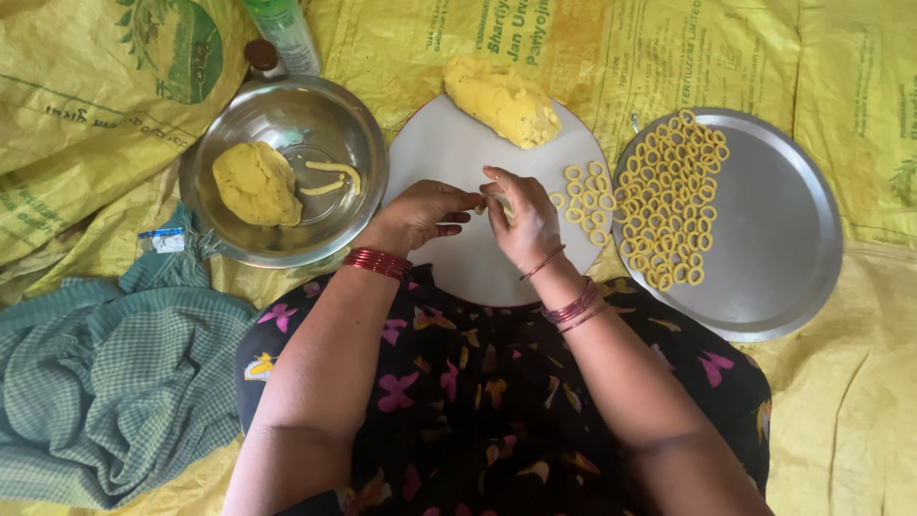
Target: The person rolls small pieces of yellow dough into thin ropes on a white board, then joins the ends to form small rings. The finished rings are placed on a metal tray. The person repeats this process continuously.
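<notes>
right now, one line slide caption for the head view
Both hands shape dough over a white board, finished rings on a steel tray.

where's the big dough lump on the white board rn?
Head view: the big dough lump lies at the far edge of the round white board, beyond both hands, between the steel bowl and the steel plate.

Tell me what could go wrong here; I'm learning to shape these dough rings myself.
The rings on the white board lie close together and may stick or get squashed by the right hand. The dough lump sits uncovered at the board's edge and may dry out. The rings on the steel plate overlap and could fuse.
</notes>
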